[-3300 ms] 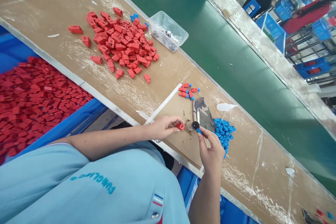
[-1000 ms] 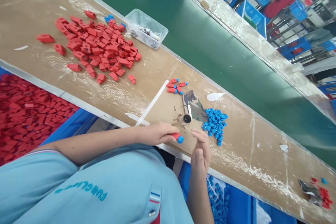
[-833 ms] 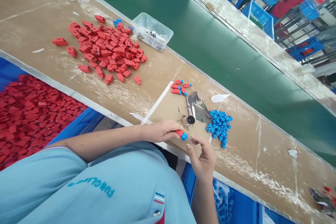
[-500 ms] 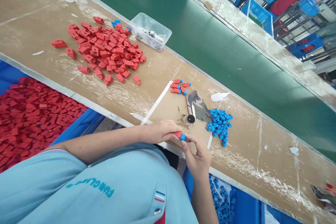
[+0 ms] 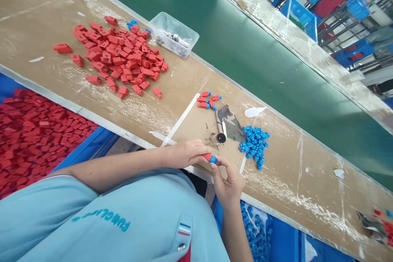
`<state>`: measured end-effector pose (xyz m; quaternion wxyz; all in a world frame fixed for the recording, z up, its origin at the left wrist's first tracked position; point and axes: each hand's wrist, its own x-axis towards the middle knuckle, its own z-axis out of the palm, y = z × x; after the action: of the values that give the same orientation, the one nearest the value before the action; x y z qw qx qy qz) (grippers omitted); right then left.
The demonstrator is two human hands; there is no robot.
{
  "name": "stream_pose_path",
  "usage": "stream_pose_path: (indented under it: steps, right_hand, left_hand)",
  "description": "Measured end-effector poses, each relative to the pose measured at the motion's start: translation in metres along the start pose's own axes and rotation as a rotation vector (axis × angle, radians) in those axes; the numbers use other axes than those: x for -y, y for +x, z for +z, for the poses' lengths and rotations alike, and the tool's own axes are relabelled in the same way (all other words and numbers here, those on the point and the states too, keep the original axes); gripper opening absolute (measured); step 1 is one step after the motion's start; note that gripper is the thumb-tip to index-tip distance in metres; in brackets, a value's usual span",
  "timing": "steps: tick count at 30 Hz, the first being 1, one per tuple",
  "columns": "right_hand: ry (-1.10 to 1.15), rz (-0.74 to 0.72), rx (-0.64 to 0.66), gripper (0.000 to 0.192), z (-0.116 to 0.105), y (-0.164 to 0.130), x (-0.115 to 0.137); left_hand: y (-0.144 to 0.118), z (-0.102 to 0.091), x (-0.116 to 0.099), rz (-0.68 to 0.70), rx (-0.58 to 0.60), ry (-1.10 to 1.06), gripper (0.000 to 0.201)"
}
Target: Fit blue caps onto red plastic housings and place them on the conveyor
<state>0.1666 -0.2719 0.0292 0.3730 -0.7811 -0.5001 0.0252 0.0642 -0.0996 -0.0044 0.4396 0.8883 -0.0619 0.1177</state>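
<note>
Hands point(image 5: 229, 182) closer, red piece point(image 5: 208, 156) aslant, cap point(image 5: 213, 159) rightward

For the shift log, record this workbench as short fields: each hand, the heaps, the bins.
Left hand: pinches the red body of a small piece
Right hand: thumb and fingertip at that piece's blue tip
Blue-tipped red pieces: small group near the camouflage-patterned item
Red heap: on the table, beside the clear plastic box
Blue heap: right of the camouflage-patterned item
Left bin: blue, holding red pieces
Right bin: blue, holding blue pieces
</note>
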Motion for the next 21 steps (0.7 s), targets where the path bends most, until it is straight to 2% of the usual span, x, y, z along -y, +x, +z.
stream_pose_path:
  steps: [2,4,8,10,13,17,19,21]
  right_hand:
    - [0.011,0.039,0.023,0.017,-0.002,-0.001,-0.013]
    - [-0.034,0.144,-0.013,0.024,-0.008,-0.002,-0.034]
    - [-0.268,0.394,-0.193,0.039,-0.023,-0.006,-0.081]
    - [-0.408,0.432,-0.205,0.042,-0.028,-0.006,-0.097]
    - [-0.500,0.470,-0.154,0.040,-0.031,-0.003,-0.112]
    - [-0.511,0.523,-0.076,0.029,-0.035,0.001,-0.125]
    - [-0.517,0.562,-0.054,0.024,-0.037,0.000,-0.129]
    - [-0.558,0.564,-0.057,0.024,-0.038,-0.001,-0.130]
  left_hand:
    - [0.000,-0.006,0.004,-0.030,0.001,0.047,0.031]
    - [0.004,-0.015,0.013,-0.122,-0.022,0.137,0.029]
    - [0.024,-0.036,0.032,-0.474,-0.074,0.370,0.024]
    - [0.035,-0.043,0.036,-0.598,-0.097,0.407,0.020]
    - [0.044,-0.053,0.041,-0.685,-0.130,0.387,0.020]
    - [0.026,-0.071,0.048,-0.630,-0.301,0.440,0.030]
    - [0.006,-0.083,0.054,-0.681,-0.412,0.520,0.029]
    - [-0.015,-0.097,0.061,-0.761,-0.459,0.594,0.029]
